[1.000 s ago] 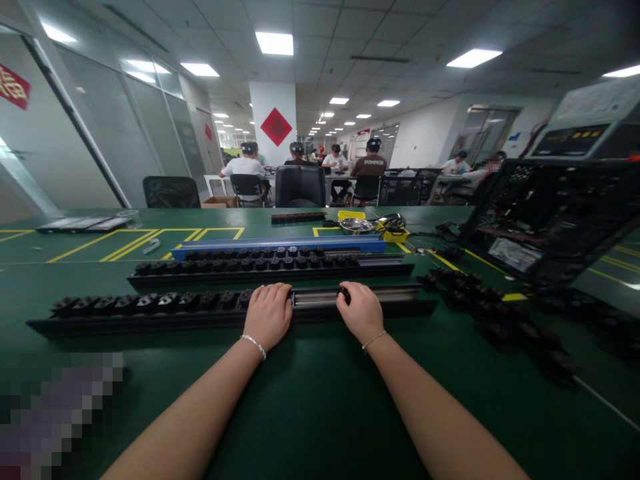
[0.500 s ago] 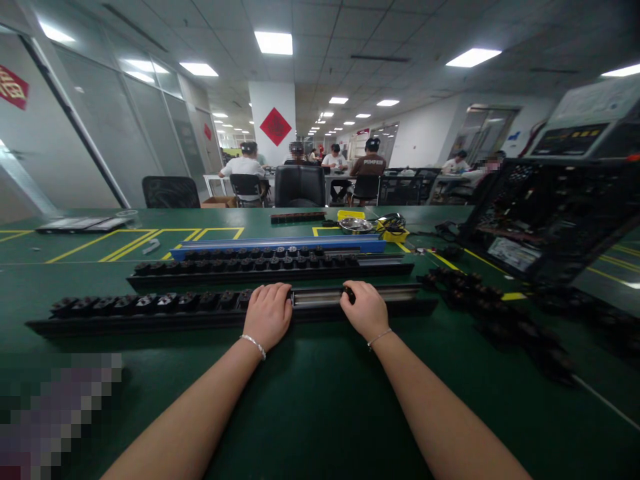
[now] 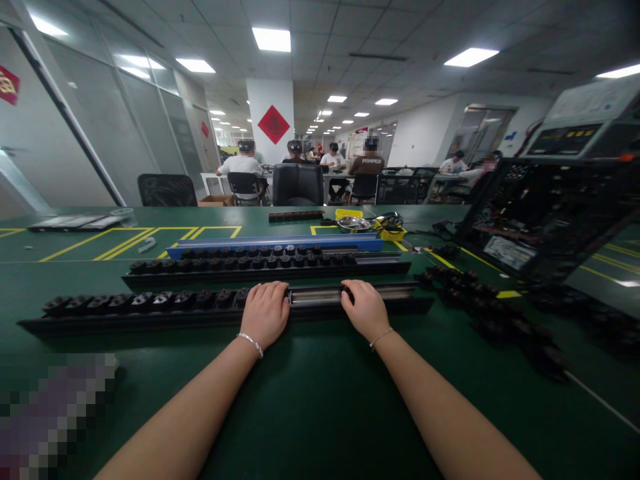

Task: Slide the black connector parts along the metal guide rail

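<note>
A long black track [image 3: 320, 315] lies across the table in front of me, its left half lined with a row of black socket-like modules [image 3: 160, 300]. Curled over the right end of that row is my left hand [image 3: 266, 308], its fingers closed on a module they mostly cover. My right hand [image 3: 365, 307] is closed further along the track, around a small black module [image 3: 347, 293] of which only an edge shows. Between the two hands runs a bare, light metal stretch of the channel [image 3: 315, 297].
Behind lie a second loaded black track [image 3: 270, 270] and a blue rail [image 3: 215, 248]. Loose black modules [image 3: 480, 293] are heaped at right, before an open black case [image 3: 545, 213]. A metal bowl [image 3: 354, 225] and yellow bin [image 3: 393, 230] stand farther back.
The view has shifted slightly, moving the tracks a little leftward in the picture. Both hands keep nearly the same place and grip on the track.
</note>
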`<state>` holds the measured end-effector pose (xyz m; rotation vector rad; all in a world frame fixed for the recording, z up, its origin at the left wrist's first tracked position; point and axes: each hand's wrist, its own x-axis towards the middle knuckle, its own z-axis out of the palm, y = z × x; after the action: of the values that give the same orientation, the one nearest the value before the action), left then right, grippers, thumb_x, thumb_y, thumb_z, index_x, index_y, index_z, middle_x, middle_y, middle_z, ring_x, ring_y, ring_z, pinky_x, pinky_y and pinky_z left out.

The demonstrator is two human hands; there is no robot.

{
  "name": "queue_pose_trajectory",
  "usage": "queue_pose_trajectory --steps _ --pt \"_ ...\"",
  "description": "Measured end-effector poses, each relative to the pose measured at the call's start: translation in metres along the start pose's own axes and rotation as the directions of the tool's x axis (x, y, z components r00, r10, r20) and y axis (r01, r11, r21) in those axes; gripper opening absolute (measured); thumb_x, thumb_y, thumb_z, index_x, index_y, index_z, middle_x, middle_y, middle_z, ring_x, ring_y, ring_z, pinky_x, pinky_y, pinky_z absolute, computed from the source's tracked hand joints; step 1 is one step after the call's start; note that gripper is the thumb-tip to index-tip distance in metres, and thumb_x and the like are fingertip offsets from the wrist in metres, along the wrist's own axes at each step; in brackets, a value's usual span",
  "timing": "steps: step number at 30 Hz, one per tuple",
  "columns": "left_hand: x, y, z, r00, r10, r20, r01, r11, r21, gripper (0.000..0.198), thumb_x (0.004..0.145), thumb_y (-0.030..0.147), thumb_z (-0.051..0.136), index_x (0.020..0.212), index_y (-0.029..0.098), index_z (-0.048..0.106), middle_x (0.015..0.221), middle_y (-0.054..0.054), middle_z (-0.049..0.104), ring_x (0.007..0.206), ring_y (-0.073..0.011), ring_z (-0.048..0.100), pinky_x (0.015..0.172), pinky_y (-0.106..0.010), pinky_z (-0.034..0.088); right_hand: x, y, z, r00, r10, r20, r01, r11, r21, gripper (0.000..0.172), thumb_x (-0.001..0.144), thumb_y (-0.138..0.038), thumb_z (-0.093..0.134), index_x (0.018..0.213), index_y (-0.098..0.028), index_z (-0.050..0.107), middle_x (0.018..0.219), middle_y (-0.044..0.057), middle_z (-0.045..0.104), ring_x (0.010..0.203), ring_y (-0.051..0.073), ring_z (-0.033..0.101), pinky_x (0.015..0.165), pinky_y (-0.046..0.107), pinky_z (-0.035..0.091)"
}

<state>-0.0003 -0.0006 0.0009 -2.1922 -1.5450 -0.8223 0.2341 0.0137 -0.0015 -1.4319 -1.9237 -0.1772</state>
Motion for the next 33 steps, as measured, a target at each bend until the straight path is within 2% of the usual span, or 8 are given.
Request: queue_pose_trajectory --steps 16,27,33 --pt "0.0 0.001 0.0 1.0 -0.007 0.004 0.007 1.0 0.018 0.029 0.086 0.025 0.039 0.11 0.018 0.054 0.109 -0.008 0.063 0.102 -0.0227 0.054 0.097 -0.04 0.033 -0.003 0.012 0.0 0.997 0.05 -0.065 -0.054 0.996 -0.068 0.03 0.082 -0.024 0.041 0.101 -0.015 0.063 0.101 0.009 0.065 0.095 0.02 0.056 0.087 0.034 0.041" --pt "0.0 0.001 -0.002 1.0 -0.006 0.007 0.006 1.0 0.009 0.029 0.086 0.025 0.039 0.11 0.018 0.054 0.109 -0.007 0.063 0.102 -0.0226 0.054 0.096 -0.041 0.033 -0.005 0.013 -0.002 0.997 0.063 -0.041 -0.066 0.993 -0.094 0.032 0.084 -0.025 0.038 0.104 -0.014 0.061 0.105 0.01 0.063 0.099 0.021 0.054 0.088 0.036 0.04" --pt "0.0 0.001 -0.001 1.0 -0.004 0.009 0.004 1.0 0.016 0.029 0.086 0.025 0.039 0.11 0.019 0.055 0.109 -0.008 0.063 0.101 -0.023 0.054 0.096 -0.041 0.033 -0.004 0.014 -0.006 0.993 0.115 -0.032 -0.118 0.987 -0.106 0.032 0.085 -0.024 0.038 0.105 -0.013 0.061 0.106 0.01 0.063 0.1 0.021 0.053 0.089 0.035 0.039"
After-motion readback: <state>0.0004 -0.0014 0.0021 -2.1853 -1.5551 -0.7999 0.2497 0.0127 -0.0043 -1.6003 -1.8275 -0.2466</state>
